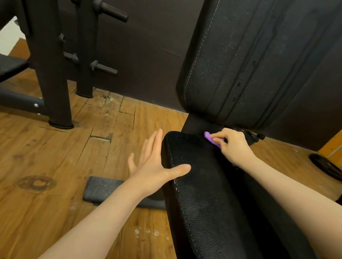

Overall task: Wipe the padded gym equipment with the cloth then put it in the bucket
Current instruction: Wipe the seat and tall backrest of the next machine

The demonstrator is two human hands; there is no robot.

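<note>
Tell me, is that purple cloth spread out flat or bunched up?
Bunched up. The right hand grips the cloth in a wad at the far end of the seat pad; only a small purple bit shows past the fingers.

One wide-angle view is taken from head height, aimed forward and down. The seat pad (210, 201) is seen close below, the back pad (253, 59) upright just beyond, the floor (16, 161) spread out at left.

Bare wooden floor (29, 152) left of seat pad (210, 201), upright back pad (253, 64) blocking beyond, black rack posts (50, 56) far left
</note>
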